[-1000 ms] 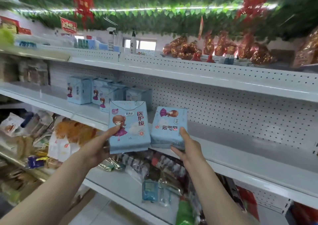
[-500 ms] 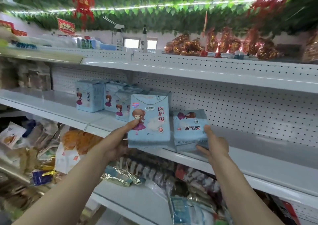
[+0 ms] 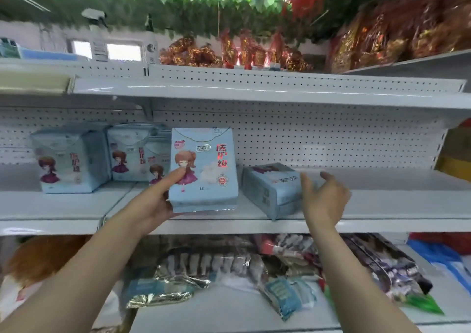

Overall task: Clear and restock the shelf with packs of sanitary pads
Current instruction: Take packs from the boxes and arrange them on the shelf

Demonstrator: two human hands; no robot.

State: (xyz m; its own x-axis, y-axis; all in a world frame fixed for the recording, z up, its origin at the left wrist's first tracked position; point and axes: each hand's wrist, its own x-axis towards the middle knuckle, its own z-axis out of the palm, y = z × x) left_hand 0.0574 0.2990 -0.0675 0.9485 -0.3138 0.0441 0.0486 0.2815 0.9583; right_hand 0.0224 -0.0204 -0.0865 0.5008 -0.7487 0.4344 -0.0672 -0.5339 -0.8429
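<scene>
My left hand (image 3: 158,200) grips an upright light-blue pad pack (image 3: 204,169) with a cartoon girl on its front, its base at the white middle shelf (image 3: 382,205). A second blue pack (image 3: 272,190) lies flat on that shelf just to the right. Beside its right end my right hand (image 3: 325,197) hovers with fingers spread, holding nothing. Several more upright packs (image 3: 71,162) stand in a row at the left of the same shelf, against the pegboard back.
An upper shelf (image 3: 254,90) overhangs closely above the packs, carrying red-gold wrapped goods (image 3: 229,52). The shelf below holds foil and plastic snack bags (image 3: 204,269). The right half of the middle shelf is bare up to an end panel (image 3: 443,144).
Both hands moved the packs up and onto the middle shelf. My right hand laid its pack flat and let go; my left hand still holds its pack upright. The camera moved closer.
</scene>
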